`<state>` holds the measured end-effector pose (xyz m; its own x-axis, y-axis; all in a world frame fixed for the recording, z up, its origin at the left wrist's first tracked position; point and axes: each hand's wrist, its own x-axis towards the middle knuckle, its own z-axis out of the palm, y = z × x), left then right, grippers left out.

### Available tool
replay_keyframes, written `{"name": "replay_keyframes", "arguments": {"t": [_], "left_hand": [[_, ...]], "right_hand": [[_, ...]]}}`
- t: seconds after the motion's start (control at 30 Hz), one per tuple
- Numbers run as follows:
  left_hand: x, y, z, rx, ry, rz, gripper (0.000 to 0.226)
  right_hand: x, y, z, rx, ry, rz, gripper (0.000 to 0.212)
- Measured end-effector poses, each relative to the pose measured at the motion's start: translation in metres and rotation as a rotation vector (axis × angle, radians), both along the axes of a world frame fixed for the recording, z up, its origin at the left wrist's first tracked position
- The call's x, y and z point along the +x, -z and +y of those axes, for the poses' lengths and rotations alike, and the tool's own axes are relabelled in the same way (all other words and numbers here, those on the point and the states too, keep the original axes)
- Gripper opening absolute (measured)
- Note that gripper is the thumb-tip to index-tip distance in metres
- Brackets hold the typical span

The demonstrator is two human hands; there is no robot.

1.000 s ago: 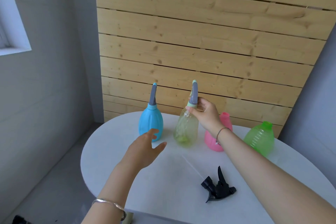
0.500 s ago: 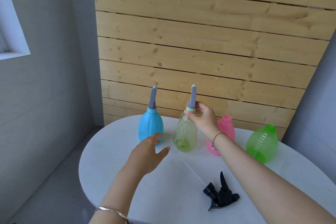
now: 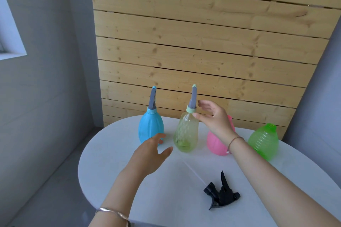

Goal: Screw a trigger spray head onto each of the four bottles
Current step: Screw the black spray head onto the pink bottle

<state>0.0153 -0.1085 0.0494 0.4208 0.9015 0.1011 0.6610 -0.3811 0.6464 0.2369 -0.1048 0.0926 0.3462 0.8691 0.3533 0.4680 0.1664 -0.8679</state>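
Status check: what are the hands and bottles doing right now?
Both hands open: right hand beside yellow bottle, left hand hovering. Pink bottle, green bottle uncapped. Black spray head lying unobstructed.

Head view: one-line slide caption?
Right hand open beside the capped yellow bottle; pink bottle and green bottle uncapped, black spray head lying on the table.

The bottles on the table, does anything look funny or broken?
Nothing looks broken or spilled. The blue bottle and the pale yellow bottle have spray heads on. The pink bottle and green bottle have none yet, and a black spray head lies on its side on the table.
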Motion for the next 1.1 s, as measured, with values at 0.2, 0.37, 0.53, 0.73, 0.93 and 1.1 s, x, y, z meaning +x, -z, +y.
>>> {"name": "replay_keyframes", "arguments": {"t": [0.2,0.37,0.53,0.73,0.93,1.1], "left_hand": [[0.015,-0.007,-0.006,-0.054,0.049,-0.177,0.043],[0.026,-0.007,-0.014,-0.059,0.089,-0.180,0.041],[0.032,-0.005,-0.017,-0.054,0.121,-0.154,0.040],[0.041,0.000,-0.024,-0.010,0.180,-0.135,0.042],[0.050,0.004,-0.035,-0.006,0.224,-0.335,0.095],[0.054,0.007,-0.050,0.015,0.287,-0.372,0.112]], "right_hand": [[0.035,-0.004,-0.020,0.058,0.146,-0.042,0.026],[0.055,0.016,-0.024,-0.068,0.226,0.009,0.039],[0.060,0.020,-0.034,0.002,0.262,-0.016,0.024],[0.057,0.007,-0.057,0.102,0.278,-0.029,0.020],[0.044,-0.021,-0.100,0.308,0.217,0.191,0.024],[0.024,-0.016,-0.129,0.248,0.152,0.353,0.019]]}}
